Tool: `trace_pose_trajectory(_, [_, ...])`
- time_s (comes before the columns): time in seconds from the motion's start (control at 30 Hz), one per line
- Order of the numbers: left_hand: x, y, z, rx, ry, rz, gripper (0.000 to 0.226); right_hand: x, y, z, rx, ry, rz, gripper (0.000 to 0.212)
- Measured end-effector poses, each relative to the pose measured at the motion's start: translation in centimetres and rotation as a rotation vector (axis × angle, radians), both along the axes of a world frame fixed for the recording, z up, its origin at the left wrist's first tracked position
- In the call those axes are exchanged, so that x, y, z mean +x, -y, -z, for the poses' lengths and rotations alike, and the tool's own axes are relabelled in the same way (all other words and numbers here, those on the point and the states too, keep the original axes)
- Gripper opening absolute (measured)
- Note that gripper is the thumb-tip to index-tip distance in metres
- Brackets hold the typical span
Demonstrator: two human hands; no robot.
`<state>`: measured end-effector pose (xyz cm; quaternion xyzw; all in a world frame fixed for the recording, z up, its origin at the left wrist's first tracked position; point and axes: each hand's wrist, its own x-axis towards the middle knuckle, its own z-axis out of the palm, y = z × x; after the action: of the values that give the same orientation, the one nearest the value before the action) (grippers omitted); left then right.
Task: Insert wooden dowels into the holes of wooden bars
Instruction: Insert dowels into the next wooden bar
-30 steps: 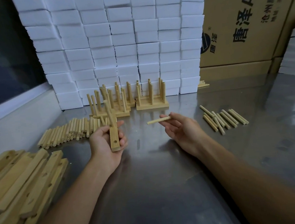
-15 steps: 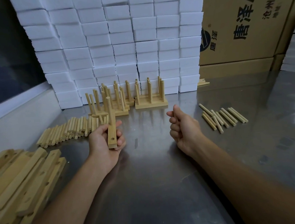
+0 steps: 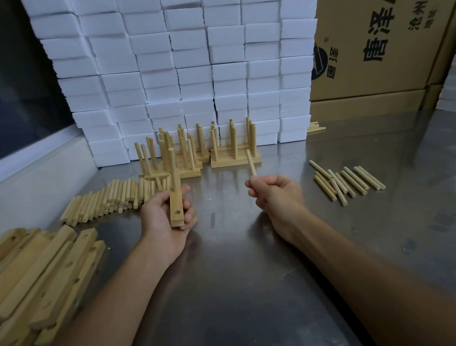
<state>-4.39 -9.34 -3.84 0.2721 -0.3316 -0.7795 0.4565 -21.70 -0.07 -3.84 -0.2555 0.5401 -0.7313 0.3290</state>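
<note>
Here the steel worktop [image 3: 244, 294] carries everything. Behind it, well beyond both sets of fingers, stands a wall of stacked white foam blocks [image 3: 185, 67], with a printed cardboard box [image 3: 379, 32] to its right.

Near left, well short of the left fingers, lies a pile of drilled wooden bars [image 3: 36, 278], overlapping, holes visible on several faces.

Beyond the left fingers, a loose row of dowels [image 3: 109, 200] lies flat on the worktop. Farther back, against the foam, sit finished bars with upright dowels [image 3: 200, 153], grouped close; exact count per bar cannot be told.

To the right of the right fingers, apart from them, a smaller group of dowels [image 3: 345, 184] lies flat, roughly parallel.

Left hand [image 3: 165, 218]: fingers [image 3: 187, 213] curled round one wooden bar [image 3: 176, 211], held lengthwise pointing away from the person, thumb on its far part. One open hole shows on the near end of the bar's top face. A single dowel [image 3: 172, 167] stands upright from the bar's far end, seated in it.

Right hand [image 3: 277, 196]: fingers [image 3: 253, 191] clenched on a second dowel [image 3: 251, 162], pinched at its lower end, the free end pointing up and slightly left. This dowel is off the worktop, level with the held bar and apart from it; the two hands do not touch.
</note>
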Motion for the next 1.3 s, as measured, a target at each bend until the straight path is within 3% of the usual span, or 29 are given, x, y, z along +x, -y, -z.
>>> trace_pose_trajectory(0.17, [-0.3, -0.3, -0.2, -0.047, 0.054, -0.022, 0.033, 1.7, -0.2, 0.0, 0.044, -0.446, -0.097, 0.028])
trace_pose_trajectory(0.3, [-0.6, -0.7, -0.4, -0.076, 0.073, -0.042, 0.03, 3.3, -0.3, 0.3, 0.019, -0.841, -0.097, 0.004])
trace_pose_trajectory(0.4, [-0.9, -1.0, -0.7, -0.092, 0.091, -0.04, 0.028, 4.2, -0.4, 0.4, -0.007, -1.077, 0.032, 0.033])
trace_pose_trajectory(0.47, [-1.1, -1.3, -0.8, -0.088, 0.102, -0.037, 0.026, 4.4, -0.4, 0.0, -0.028, -1.176, 0.153, 0.042])
trace_pose_trajectory(0.53, [-1.4, -1.6, -0.9, -0.076, 0.091, 0.0, 0.025, 4.5, -0.5, -0.2, -0.047, -1.232, 0.195, 0.044])
trace_pose_trajectory(0.77, [-1.6, -1.7, -0.8, -0.022, 0.055, 0.058, 0.026, 4.8, -0.7, -0.2, -0.141, -1.29, 0.037, 0.031])
trace_pose_trajectory(1.03, [-1.3, -1.3, -0.3, 0.038, 0.015, 0.059, 0.027, 4.7, -0.7, -0.5, -0.269, -1.566, 0.064, 0.009])
trace_pose_trajectory(1.23, [-1.3, -1.1, -0.2, 0.068, -0.017, 0.068, 0.013, 5.1, -0.7, -0.9, -0.24, -1.709, 0.089, 0.012])
trace_pose_trajectory(1.3, [-1.4, -1.2, -0.3, 0.07, -0.009, 0.064, 0.02, 5.3, -0.7, -1.1, -0.203, -1.773, 0.096, 0.011])
